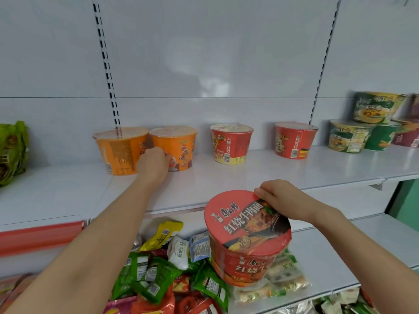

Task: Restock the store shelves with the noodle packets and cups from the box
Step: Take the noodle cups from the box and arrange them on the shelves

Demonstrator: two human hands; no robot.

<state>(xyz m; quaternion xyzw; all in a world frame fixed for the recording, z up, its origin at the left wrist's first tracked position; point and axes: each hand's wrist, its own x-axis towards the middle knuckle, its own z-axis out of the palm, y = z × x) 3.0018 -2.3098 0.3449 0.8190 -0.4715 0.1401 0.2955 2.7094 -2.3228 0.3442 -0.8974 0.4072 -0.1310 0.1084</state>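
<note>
**Entry: red cup in hand, orange pair being squared up**

Near field. Right hand (278, 200) pinches the big red noodle cup (248, 236) by the rim of its lid, thumb on top, fingers round the far edge. The cup hangs tilted over the lower shelf (328, 252). Judgement: a top-rim hold keeps the base free, so it can be set straight down on a shelf. Count in hand: 1.

Below it is a loose pile of packets (158, 275), green, yellow, white and red, too jumbled to count. The box is not in view.

Mid field. Left hand (154, 164) is stretched out onto the upper shelf (249, 175), fingers curled at the gap between the two orange cups (120, 150). I cannot tell whether it grips or only nudges. It is probably closing up the row.

Far field, same shelf:
- red cups (231, 142): 2, set well apart
- green cups (349, 135) at the right: 3, one stacked on top
- purple cup (408, 134): at least 1, cut off by the frame

Green packets (13, 150) stand at the far left.
</note>
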